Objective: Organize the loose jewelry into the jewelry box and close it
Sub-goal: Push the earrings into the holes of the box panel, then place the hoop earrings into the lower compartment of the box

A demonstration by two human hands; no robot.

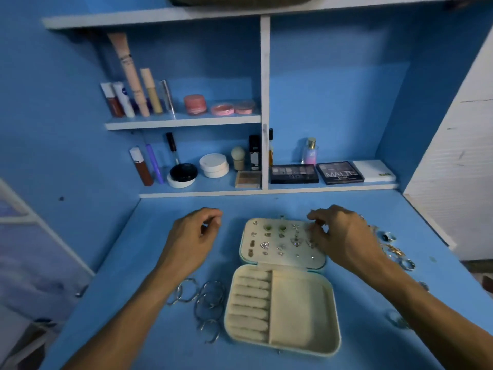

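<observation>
fixing an earring onto the lid panel of the open jewelry box
right grip curls at the panel's far corner and left grip curls beside it; whether either pinches a stud i cannot tell. press straight in. earrings fill the panel, the tray is bare, and bangles and rings wait on the bench.

The blue counter carries an open jewelry box near its middle, with the base toward the viewer and the lid laid flat behind it. Silver bangles lie in a loose, overlapping group just beside the box on its left. To the right of the box, loose rings and a gold-coloured chain lie clustered near the counter's right edge.
</observation>
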